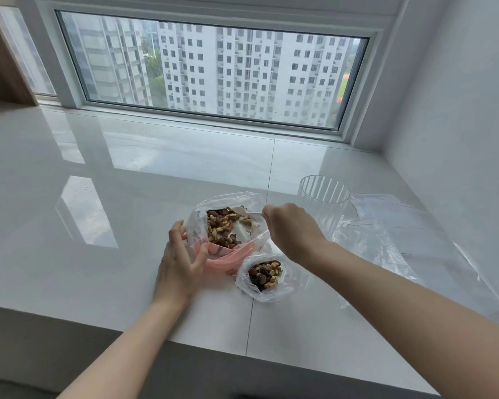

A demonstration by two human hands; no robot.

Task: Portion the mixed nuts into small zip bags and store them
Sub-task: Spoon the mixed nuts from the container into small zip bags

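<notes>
Head view, frame centre: left hand cups the pink bowl, right hand pinches the bag over it. Portioning is under way, I judge; next, move nuts to the small bag.

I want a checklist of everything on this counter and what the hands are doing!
Surface: glossy white counter under a window.
Job's things: big bag of nuts over a pink bowl; small bag with nuts, top open.
Clutter: clear ribbed cup; empty plastic bags.
Grippers: left hand holds the bowl's side; right hand pinches the big bag's rim.
Cables: nothing seen.
Surroundings: white wall, apartment towers outside.
</notes>
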